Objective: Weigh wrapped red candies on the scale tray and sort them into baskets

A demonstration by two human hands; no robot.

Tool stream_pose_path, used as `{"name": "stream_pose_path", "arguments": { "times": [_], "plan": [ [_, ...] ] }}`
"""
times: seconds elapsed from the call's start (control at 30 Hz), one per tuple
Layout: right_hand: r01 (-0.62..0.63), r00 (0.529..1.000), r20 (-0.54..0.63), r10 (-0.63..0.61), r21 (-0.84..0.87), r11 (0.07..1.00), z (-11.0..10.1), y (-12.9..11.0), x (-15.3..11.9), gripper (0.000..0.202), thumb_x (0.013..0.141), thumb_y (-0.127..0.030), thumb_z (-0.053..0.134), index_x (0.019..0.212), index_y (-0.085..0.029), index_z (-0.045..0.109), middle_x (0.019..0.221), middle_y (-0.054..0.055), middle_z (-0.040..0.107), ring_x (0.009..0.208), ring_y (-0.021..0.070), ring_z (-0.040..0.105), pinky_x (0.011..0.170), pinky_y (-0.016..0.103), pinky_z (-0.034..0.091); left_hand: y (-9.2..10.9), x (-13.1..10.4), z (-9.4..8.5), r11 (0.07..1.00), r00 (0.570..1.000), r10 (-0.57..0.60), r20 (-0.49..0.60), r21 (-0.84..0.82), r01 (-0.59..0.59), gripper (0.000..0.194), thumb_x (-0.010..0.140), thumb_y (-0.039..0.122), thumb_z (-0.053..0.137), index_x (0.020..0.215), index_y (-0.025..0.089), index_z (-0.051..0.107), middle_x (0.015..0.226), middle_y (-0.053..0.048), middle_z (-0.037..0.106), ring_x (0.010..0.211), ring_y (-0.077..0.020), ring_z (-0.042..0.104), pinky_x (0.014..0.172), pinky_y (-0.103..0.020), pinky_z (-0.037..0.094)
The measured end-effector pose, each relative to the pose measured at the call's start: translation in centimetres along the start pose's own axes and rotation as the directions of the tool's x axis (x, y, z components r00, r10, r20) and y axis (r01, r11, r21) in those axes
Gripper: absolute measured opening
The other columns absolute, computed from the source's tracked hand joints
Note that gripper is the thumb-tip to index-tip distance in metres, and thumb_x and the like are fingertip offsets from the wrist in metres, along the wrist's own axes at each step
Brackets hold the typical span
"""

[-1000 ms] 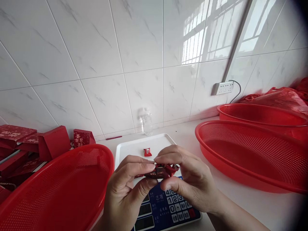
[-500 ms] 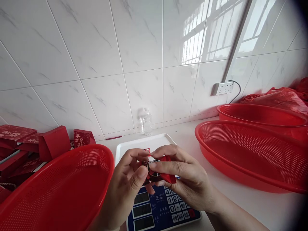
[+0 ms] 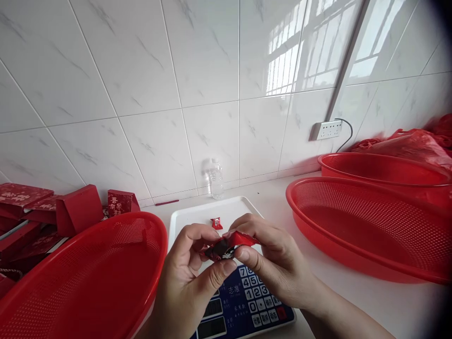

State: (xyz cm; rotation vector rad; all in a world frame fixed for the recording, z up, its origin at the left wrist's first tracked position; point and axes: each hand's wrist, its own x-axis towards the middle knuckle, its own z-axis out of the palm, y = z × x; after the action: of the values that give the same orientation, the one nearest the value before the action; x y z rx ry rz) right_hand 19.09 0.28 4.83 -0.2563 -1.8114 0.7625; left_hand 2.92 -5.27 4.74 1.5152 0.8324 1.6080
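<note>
One left hand [image 3: 187, 273] and one right hand [image 3: 280, 266] pinch opposite ends of a red-and-black packet [image 3: 226, 249], held above the blue panel of a scale [image 3: 235, 308]. A red basket [image 3: 106, 263] stands left, another basket [image 3: 353, 230] right. Beyond, a small red packet [image 3: 216, 223] lies on the scale's white tray [image 3: 189, 218]; farther, a clear bottle [image 3: 216, 179] stands near the tiled wall [image 3: 212, 56].

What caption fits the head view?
Left hand and right hand hold a red-and-black packet above a scale between red baskets.
</note>
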Motion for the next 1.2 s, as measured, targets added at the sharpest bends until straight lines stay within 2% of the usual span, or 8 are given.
{"name": "stream_pose_path", "arguments": {
  "times": [0.27, 0.43, 0.53, 0.63, 0.77, 0.93, 1.07, 1.2],
  "plan": [
    [-0.034, 0.999, 0.006, 0.034, 0.010, 0.999, -0.01, -0.12, 0.23, 0.027, 0.096, -0.046, 0.060, 0.093, -0.020, 0.066, 0.084, 0.005, 0.067, 0.076, 0.0159, 0.062, 0.064, 0.029, 0.052, -0.06, 0.10, -0.06, 0.997, 1.000, -0.029, -0.007, 0.069, 0.029, 0.021, 0.083, 0.019, 0.079, 0.098, 0.031, 0.069, 0.091, 0.008, 0.076, 0.085, -0.0069, 0.073, 0.078, -0.011, 0.056],
    [0.005, 0.999, -0.037, -0.004, 0.009, 1.000, -0.14, -0.33, 0.33, 0.023, 0.097, -0.041, 0.062, 0.089, -0.020, 0.069, 0.080, 0.005, 0.070, 0.076, 0.0160, 0.065, 0.068, 0.030, 0.054, -0.35, 0.11, -0.02, 0.986, 0.999, -0.044, -0.019, 0.160, 0.047, 0.019, 0.083, 0.026, 0.079, 0.097, 0.026, 0.066, 0.090, 0.003, 0.074, 0.084, -0.0125, 0.072, 0.076, -0.019, 0.057],
    [-0.021, 0.999, -0.048, 0.023, 0.040, 0.999, -0.29, -0.46, 0.33, 0.024, 0.096, -0.042, 0.063, 0.089, -0.020, 0.070, 0.081, 0.005, 0.070, 0.076, 0.0163, 0.065, 0.068, 0.031, 0.054, -0.38, 0.32, 0.00, 0.954, 0.997, 0.046, 0.066, 0.292, -0.063, 0.013, 0.089, 0.034, 0.072, 0.090, 0.022, 0.067, 0.082, 0.000, 0.069, 0.076, -0.0140, 0.066, 0.068, -0.021, 0.054],
    [-0.107, 0.994, -0.007, 0.108, 0.086, 0.991, -0.36, -0.44, 0.34, 0.032, 0.094, -0.051, 0.061, 0.090, -0.020, 0.069, 0.081, 0.005, 0.068, 0.075, 0.0166, 0.063, 0.067, 0.031, 0.053, -0.36, 0.47, -0.03, 0.908, 0.976, 0.161, 0.150, 0.365, -0.206, 0.023, 0.094, 0.040, 0.064, 0.083, 0.021, 0.069, 0.073, 0.000, 0.062, 0.065, -0.0126, 0.058, 0.058, -0.021, 0.047],
    [-0.203, 0.979, 0.037, 0.200, 0.141, 0.969, -0.32, -0.32, 0.32, 0.035, 0.093, -0.053, 0.062, 0.087, -0.019, 0.067, 0.078, 0.004, 0.066, 0.071, 0.0157, 0.061, 0.063, 0.029, 0.051, -0.45, 0.44, -0.04, 0.897, 0.972, 0.175, 0.156, 0.382, -0.223, 0.024, 0.096, 0.037, 0.061, 0.081, 0.021, 0.069, 0.069, 0.001, 0.057, 0.060, -0.0111, 0.051, 0.054, -0.020, 0.042],
    [-0.165, 0.986, 0.023, 0.164, 0.184, 0.969, -0.42, -0.40, 0.33, 0.033, 0.093, -0.048, 0.064, 0.077, -0.020, 0.064, 0.072, 0.001, 0.063, 0.067, 0.0144, 0.058, 0.063, 0.029, 0.049, -0.46, 0.31, -0.03, 0.909, 0.971, 0.154, 0.183, 0.359, -0.211, 0.019, 0.095, 0.034, 0.062, 0.083, 0.021, 0.069, 0.070, 0.001, 0.056, 0.062, -0.0119, 0.051, 0.055, -0.021, 0.041],
    [-0.199, 0.980, 0.050, 0.194, 0.162, 0.966, -0.47, -0.50, 0.37, 0.041, 0.089, -0.059, 0.064, 0.079, -0.019, 0.062, 0.073, 0.002, 0.062, 0.067, 0.0146, 0.057, 0.061, 0.029, 0.047, -0.25, 0.25, 0.01, 0.927, 0.973, 0.117, 0.197, 0.330, -0.178, 0.026, 0.096, 0.037, 0.061, 0.077, 0.019, 0.066, 0.068, 0.001, 0.053, 0.060, -0.0119, 0.049, 0.053, -0.022, 0.039],
    [-0.192, 0.981, 0.041, 0.189, 0.108, 0.975, -0.26, -0.49, 0.24, 0.048, 0.088, -0.063, 0.062, 0.069, -0.019, 0.056, 0.064, -0.001, 0.054, 0.058, 0.0123, 0.051, 0.053, 0.026, 0.041, -0.26, 0.29, 0.09, 0.947, 0.974, 0.076, 0.214, 0.290, -0.138, 0.032, 0.096, 0.038, 0.060, 0.070, 0.019, 0.060, 0.064, 0.002, 0.047, 0.058, -0.0110, 0.043, 0.051, -0.023, 0.035]
  ]
}}
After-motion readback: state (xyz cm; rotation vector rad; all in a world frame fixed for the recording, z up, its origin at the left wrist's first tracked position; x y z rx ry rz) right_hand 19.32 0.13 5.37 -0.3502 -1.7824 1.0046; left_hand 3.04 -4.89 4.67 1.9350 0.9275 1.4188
